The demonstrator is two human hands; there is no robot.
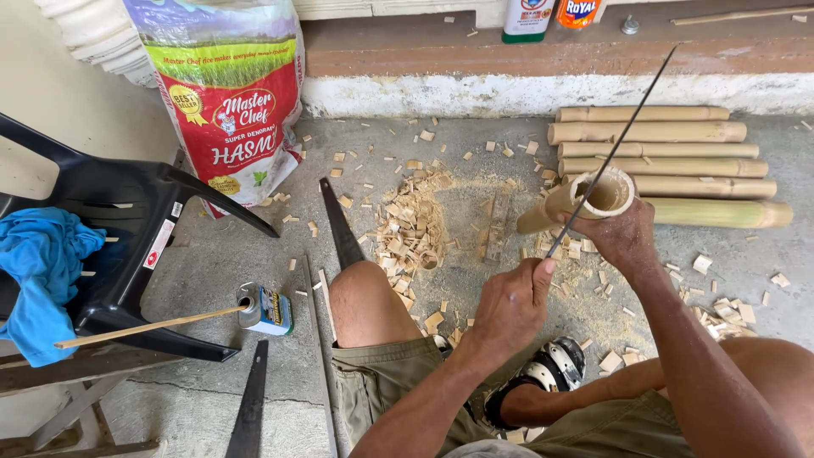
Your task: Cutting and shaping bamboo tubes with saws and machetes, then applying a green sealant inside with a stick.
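A printed rice sack (pixel 222 93) leans at the wall beside a black plastic chair (pixel 127 246). Cut bamboo poles (pixel 670 157) lie stacked on the concrete floor (pixel 212 271). The right hand (pixel 623 237) grasps a hollow bamboo tube (pixel 593 197); the left hand (pixel 509 305) clenches a thin rod (pixel 610 148) against its rim.

A short, pale bamboo tube (pixel 585 199), hollow end up and tilted, sits above the chip-strewn concrete floor (pixel 475 170), while a thin dark metal rod (pixel 606 161) slants through its open mouth, tip rising beyond.
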